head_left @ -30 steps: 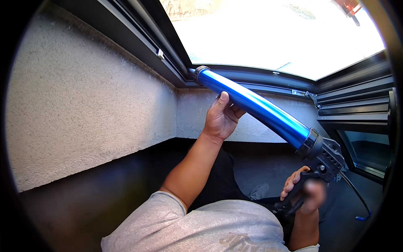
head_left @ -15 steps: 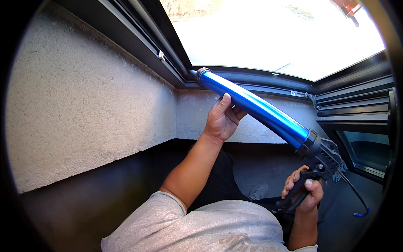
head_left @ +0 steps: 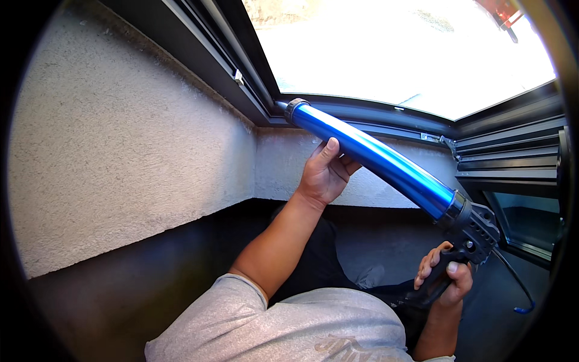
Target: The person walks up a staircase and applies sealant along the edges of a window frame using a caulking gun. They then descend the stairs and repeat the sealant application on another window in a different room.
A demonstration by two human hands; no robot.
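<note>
Caulking gun [head_left: 386, 161] in two hands, nozzle [head_left: 282, 106] end by the window frame [head_left: 392, 119].
Gun lies aslant, front collar [head_left: 295, 111] close to the frame's lower left corner; whether the tip touches, cannot tell. Left hand [head_left: 325, 176] curled under the blue barrel [head_left: 353, 140], thumb against its side; right hand [head_left: 456, 286] wrapped round the black handle [head_left: 439, 277], rod [head_left: 517, 279] jutting out behind. Barrel looks stiff, smooth, shiny: probably slick in the palm, likely weighty if filled, and long enough to swing. Best hold, by judgement: firm on the handle, other hand cradling the barrel forward of its middle.
</note>
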